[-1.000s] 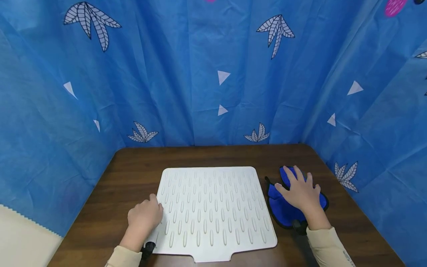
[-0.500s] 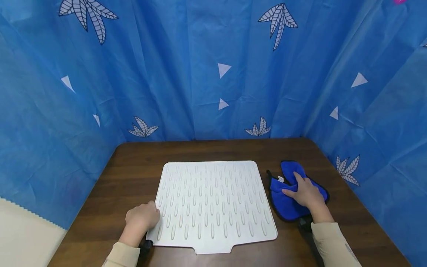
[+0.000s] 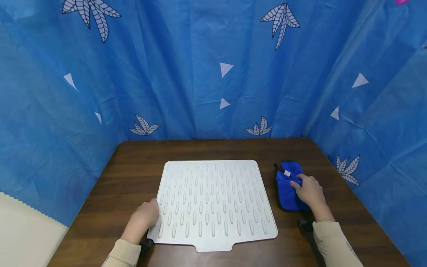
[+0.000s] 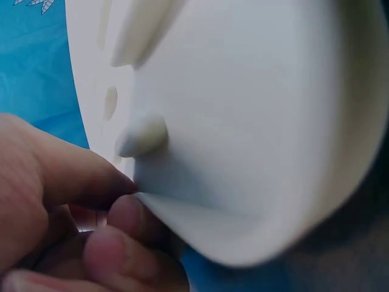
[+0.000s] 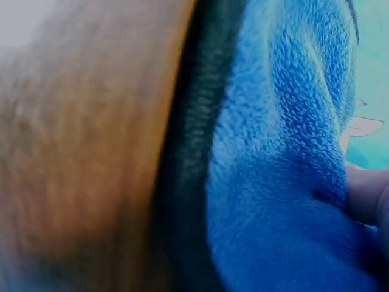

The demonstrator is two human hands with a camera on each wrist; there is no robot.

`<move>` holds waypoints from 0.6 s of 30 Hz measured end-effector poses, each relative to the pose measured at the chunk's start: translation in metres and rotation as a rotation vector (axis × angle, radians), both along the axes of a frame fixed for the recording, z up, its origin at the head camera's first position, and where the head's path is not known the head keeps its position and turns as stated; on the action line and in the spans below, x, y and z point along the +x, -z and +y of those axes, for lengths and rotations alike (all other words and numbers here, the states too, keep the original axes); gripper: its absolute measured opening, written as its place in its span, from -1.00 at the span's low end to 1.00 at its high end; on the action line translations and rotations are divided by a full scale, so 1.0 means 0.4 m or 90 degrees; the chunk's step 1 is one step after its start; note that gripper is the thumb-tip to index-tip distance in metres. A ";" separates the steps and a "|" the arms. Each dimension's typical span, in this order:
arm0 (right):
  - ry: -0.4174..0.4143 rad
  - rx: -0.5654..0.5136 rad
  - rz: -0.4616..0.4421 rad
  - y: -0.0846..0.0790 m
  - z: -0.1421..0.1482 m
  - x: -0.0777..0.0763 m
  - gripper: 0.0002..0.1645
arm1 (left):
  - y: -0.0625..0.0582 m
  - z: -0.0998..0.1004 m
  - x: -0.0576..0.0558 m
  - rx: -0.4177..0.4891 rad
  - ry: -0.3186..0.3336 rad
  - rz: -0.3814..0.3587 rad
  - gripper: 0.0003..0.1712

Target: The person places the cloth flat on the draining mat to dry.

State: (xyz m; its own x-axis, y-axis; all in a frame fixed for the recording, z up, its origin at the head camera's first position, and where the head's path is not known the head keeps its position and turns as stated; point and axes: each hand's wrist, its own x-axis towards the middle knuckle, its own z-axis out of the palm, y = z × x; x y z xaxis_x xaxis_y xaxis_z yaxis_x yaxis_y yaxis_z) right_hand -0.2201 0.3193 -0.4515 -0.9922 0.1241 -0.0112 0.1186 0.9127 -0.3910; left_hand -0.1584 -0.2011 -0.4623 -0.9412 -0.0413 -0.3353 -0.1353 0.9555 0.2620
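Observation:
A white drying mat (image 3: 213, 200) with rows of oblong raised ridges and a spout at its near edge lies on the table. My left hand (image 3: 143, 217) grips its left edge; in the left wrist view the thumb and curled fingers pinch the rim of the mat (image 4: 231, 109). To the right of the mat is a blue fluffy cloth (image 3: 288, 196) with black trim and a small white tag. My right hand (image 3: 310, 192) holds the cloth's right part, which is bunched up. In the right wrist view the thumb (image 5: 368, 194) presses into the fold of the cloth (image 5: 273, 182).
The dark wooden table (image 3: 213, 148) has blue patterned curtains (image 3: 213, 81) along its back and both sides. A pale surface (image 3: 23, 230) shows beyond the curtain at the lower left.
The right hand's spread fingers have drawn in on the cloth, bunching its right side so it looks narrower. The left hand stays at the mat's left edge. The head view has tilted down slightly.

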 end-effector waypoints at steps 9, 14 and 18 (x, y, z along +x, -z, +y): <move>0.048 -0.039 0.148 -0.085 -0.041 0.005 -0.35 | 0.005 -0.001 -0.007 0.011 -0.009 -0.009 -0.61; 0.024 -0.056 0.221 -0.156 -0.130 0.011 -0.39 | 0.004 0.003 -0.012 0.009 -0.011 -0.002 -0.63; -0.020 -0.071 0.257 -0.192 -0.227 0.010 -0.44 | 0.003 0.007 -0.013 0.007 -0.013 -0.001 -0.63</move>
